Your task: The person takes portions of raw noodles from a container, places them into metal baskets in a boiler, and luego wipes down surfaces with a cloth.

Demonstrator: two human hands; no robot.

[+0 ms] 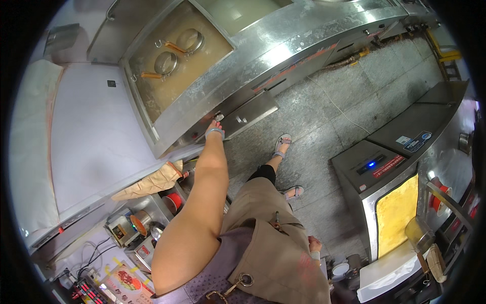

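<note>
My left hand (216, 125), with a pale blue band at its wrist, reaches to the front panel of a stainless-steel cooker (182, 125). Its fingers are on a small control knob (219, 116). Right below, a metal flap or drawer (250, 116) juts out from the panel. In the cooker's near tank (182, 81), two round strainers with wooden handles, one nearer (166, 63) and one farther (190, 40), sit in cloudy brownish liquid. Beside my apron (273, 258) hangs my right hand (314, 245), partly hidden; whether it holds anything is unclear.
A white worktop (95, 140) adjoins the cooker at left, with a tan cloth (152, 182) over its edge. Below are small appliances (123, 228) and cables. At right stands a grey metal cabinet (364, 167) with a lit blue display. A thin cable (338, 106) crosses the tiled floor.
</note>
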